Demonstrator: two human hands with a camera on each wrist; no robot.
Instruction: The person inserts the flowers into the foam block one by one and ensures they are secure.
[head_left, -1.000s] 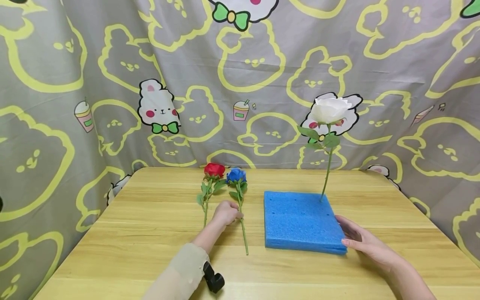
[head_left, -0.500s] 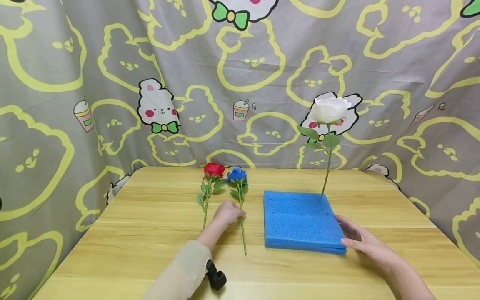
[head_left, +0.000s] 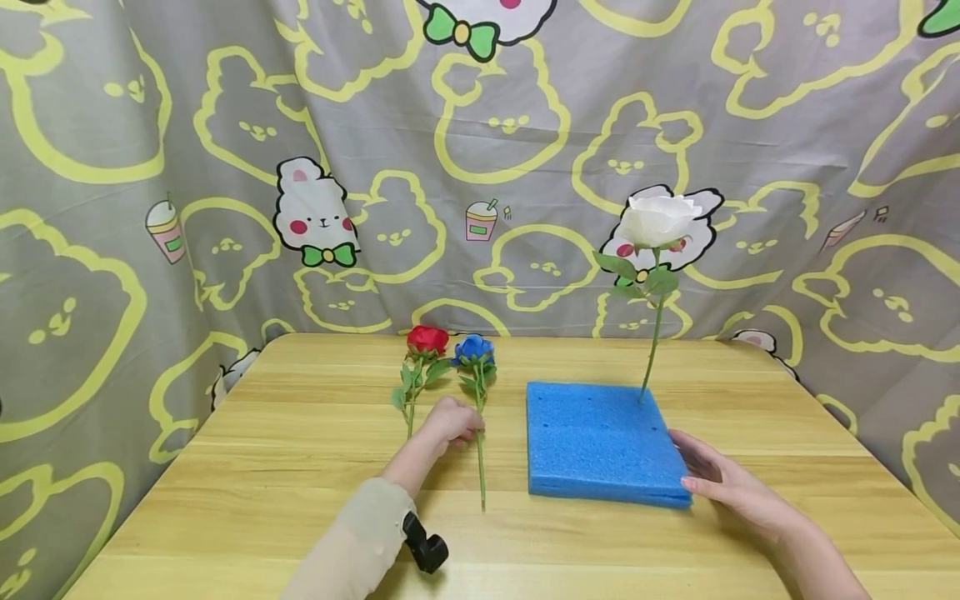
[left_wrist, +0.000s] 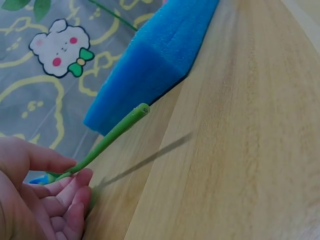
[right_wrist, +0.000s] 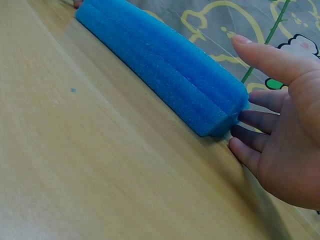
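My left hand [head_left: 452,422] pinches the green stem of a blue rose [head_left: 474,350] between thumb and fingers. In the left wrist view the cut end of that stem [left_wrist: 117,131] stands off the wood, its shadow beside it. A red rose [head_left: 427,340] lies just left, its lower stem hidden behind my left hand and forearm. My right hand [head_left: 733,487] rests at the right side of a blue foam block [head_left: 600,442], fingers nearly straight against its edge and thumb raised. A white rose [head_left: 660,221] stands upright in the block's back right part.
Small holes dot the top of the foam block. A wooden table [head_left: 300,500] carries everything, and a grey patterned curtain [head_left: 405,125] hangs along its back. A black strap mount [head_left: 426,543] sticks out from my left wrist. A tiny blue crumb [right_wrist: 73,90] lies on the wood.
The lower end of the blue rose's stem has swung a little to the left. My left hand has shifted slightly with it, while my right hand and the foam block have stayed put.
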